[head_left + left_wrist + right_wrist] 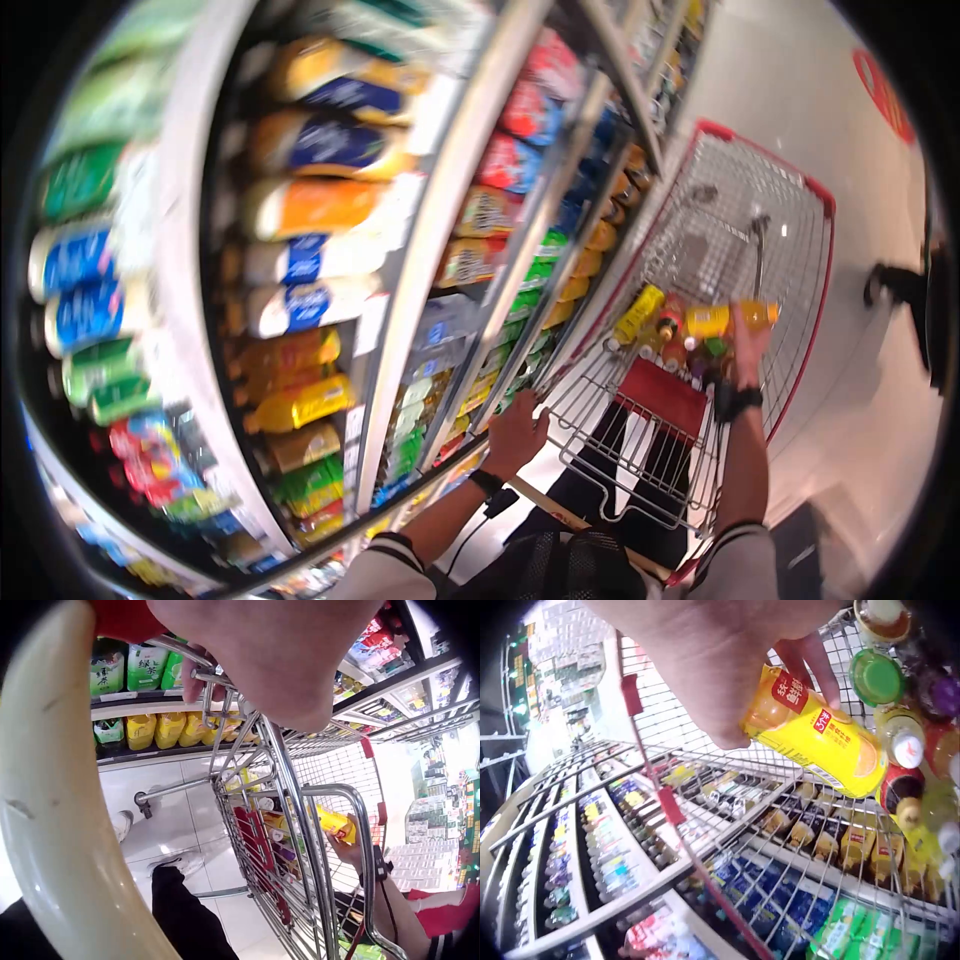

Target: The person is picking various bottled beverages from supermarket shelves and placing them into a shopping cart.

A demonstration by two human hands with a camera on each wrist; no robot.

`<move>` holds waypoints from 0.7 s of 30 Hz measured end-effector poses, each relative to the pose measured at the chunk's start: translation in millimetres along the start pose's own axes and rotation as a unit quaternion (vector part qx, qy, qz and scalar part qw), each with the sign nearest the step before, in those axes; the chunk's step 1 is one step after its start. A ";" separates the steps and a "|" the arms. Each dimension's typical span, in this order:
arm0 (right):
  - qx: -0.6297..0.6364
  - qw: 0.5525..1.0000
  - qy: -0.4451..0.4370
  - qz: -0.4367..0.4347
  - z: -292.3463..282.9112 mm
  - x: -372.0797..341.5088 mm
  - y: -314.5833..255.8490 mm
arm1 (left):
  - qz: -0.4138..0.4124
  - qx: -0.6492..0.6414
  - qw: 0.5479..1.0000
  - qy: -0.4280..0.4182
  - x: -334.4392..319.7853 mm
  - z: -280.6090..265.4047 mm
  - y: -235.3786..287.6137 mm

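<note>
In the head view my right hand (748, 345) grips a yellow-labelled orange drink bottle (708, 321) inside the shopping cart (820, 270). The right wrist view shows that bottle (817, 735) lying tilted, my right hand (727, 667) around its base end, its other end beside several upright bottles. My left hand (518, 436) is at the cart's near left corner; in the left wrist view the fingers of my left hand (277, 660) curl round the metal wire frame (196, 656). Another yellow bottle (638, 316) leans at the left of the group in the cart.
Shelves of bottled drinks (310, 210) run along the left, close to the cart's side. A red panel (662, 398) is at the cart's near end. Pale floor (790, 60) lies to the right, where a person in dark clothing (905, 290) stands at the edge of view.
</note>
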State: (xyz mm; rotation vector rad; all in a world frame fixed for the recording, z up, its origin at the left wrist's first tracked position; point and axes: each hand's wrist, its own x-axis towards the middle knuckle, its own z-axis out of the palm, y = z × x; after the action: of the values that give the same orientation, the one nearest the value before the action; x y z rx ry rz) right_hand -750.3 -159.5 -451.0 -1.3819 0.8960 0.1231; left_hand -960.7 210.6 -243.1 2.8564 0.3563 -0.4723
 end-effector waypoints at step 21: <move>-0.030 0.810 -0.393 -0.434 152.5 -472.3 -207.4 | 0.061 -0.300 0.900 0.310 -96.0 -143.7 -5.9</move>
State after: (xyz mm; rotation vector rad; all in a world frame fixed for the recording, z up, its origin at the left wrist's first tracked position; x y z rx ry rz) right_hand -880.2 121.7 -11.2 -1.4856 -0.4698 0.0089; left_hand -1009.4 234.0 -78.8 2.3137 0.3426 0.5151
